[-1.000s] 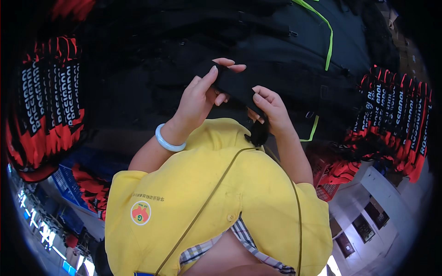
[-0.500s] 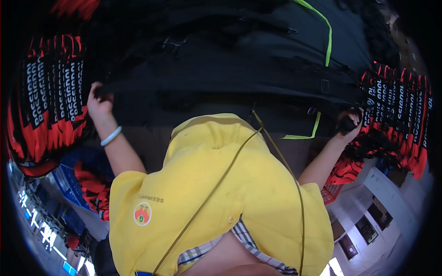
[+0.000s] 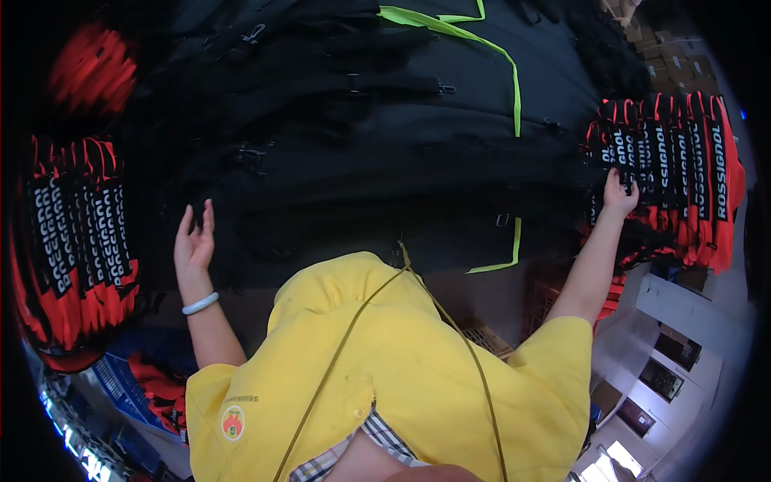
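Long black fabric pieces (image 3: pixel 361 189) lie piled in front of me, probably bags, with metal clips and buckles on them. At their left end my left hand (image 3: pixel 194 247) is raised with fingers spread and holds nothing; a pale bangle (image 3: pixel 200 304) is on its wrist. My right hand (image 3: pixel 619 194) reaches forward at the right end of the black pieces, its fingers apart. It is in front of a row of folded black-and-red fabric pieces (image 3: pixel 695 181) with white lettering; whether it touches them I cannot tell.
More folded black-and-red pieces (image 3: pixel 76 233) hang on the left. Bright lime strips (image 3: pixel 516 88) mark the dark surface. A blue crate (image 3: pixel 124 381) stands low on the left, a red crate (image 3: pixel 540 309) low on the right. Stacked brown boxes (image 3: pixel 679 60) are at the far right.
Both hands have let go of the ends of the long black fabric piece. The left has opened and drawn back, while the right has reached farther forward. The view has shifted.
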The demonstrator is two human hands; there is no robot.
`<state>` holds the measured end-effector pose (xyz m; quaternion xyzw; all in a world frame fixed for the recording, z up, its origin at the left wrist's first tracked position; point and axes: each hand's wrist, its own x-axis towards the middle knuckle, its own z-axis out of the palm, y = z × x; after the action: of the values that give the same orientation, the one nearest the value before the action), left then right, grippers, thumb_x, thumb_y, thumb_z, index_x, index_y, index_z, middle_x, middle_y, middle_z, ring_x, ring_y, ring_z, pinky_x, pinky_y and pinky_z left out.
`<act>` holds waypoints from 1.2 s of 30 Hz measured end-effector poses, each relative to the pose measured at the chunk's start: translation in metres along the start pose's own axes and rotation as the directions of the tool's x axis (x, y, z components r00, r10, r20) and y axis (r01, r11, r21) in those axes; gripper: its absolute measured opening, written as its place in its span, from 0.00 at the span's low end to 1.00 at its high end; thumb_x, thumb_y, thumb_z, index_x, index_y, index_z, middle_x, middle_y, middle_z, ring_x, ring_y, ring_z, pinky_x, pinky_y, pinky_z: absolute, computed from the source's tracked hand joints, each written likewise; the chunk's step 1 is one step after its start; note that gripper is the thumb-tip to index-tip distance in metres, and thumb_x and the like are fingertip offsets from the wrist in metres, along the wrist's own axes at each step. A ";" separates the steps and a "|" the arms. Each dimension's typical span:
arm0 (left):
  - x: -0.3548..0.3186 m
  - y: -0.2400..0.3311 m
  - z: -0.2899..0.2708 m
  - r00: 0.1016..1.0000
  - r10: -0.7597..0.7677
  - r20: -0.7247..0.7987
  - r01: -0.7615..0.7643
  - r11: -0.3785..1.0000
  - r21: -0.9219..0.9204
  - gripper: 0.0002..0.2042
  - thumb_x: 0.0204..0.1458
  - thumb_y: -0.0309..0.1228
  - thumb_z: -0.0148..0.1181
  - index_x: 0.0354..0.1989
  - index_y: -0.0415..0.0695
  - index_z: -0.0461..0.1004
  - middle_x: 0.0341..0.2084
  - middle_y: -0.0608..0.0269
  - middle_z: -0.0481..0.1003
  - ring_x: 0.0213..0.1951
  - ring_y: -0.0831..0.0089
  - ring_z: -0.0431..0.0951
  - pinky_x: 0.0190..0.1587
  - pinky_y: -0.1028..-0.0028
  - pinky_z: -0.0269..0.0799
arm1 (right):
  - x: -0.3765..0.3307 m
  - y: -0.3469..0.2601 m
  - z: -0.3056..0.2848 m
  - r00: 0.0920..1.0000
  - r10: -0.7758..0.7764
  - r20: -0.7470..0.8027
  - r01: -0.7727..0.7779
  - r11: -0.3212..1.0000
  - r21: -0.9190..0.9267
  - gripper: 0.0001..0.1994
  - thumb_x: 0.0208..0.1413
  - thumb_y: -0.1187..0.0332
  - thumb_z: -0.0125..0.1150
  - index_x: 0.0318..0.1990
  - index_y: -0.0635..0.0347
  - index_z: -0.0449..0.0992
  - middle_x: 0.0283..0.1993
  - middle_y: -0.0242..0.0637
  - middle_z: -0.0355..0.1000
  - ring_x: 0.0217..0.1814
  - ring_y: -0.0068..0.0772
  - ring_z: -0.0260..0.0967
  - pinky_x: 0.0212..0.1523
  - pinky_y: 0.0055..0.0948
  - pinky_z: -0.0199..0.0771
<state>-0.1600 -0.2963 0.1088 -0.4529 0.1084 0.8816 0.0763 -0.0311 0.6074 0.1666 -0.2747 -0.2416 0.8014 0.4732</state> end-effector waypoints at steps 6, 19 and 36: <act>0.003 -0.052 0.002 0.956 0.292 0.032 -0.291 0.926 0.240 0.22 0.53 0.20 0.55 0.54 0.27 0.54 0.54 0.44 0.57 0.51 0.52 0.72 0.55 0.63 0.73 | 0.017 0.119 0.033 0.983 -0.181 0.038 0.103 0.368 -0.924 0.34 0.47 0.66 0.67 0.57 0.66 0.51 0.32 0.38 0.69 0.24 0.31 0.70 0.20 0.25 0.70; -0.026 -0.077 0.007 0.793 0.604 0.086 -0.507 0.574 0.643 0.19 0.58 0.29 0.52 0.58 0.43 0.60 0.50 0.59 0.65 0.44 0.72 0.73 0.46 0.74 0.70 | -0.253 0.512 0.258 0.191 0.596 0.780 0.765 0.407 -0.498 0.12 0.52 0.67 0.59 0.43 0.61 0.78 0.37 0.40 0.77 0.41 0.34 0.75 0.45 0.30 0.73; -0.031 -0.126 0.062 0.904 -0.139 0.404 -0.221 0.657 0.720 0.18 0.62 0.40 0.45 0.55 0.43 0.66 0.51 0.58 0.71 0.33 0.81 0.72 0.40 0.80 0.68 | -0.369 0.343 0.257 -0.062 0.743 0.666 0.862 0.377 -0.340 0.19 0.43 0.68 0.67 0.44 0.66 0.72 0.38 0.46 0.74 0.42 0.42 0.74 0.43 0.32 0.72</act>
<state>-0.1611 -0.1595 0.1541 -0.1743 0.4541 0.8349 0.2578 -0.2699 0.0966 0.2111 0.2260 -0.9042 0.3541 -0.0775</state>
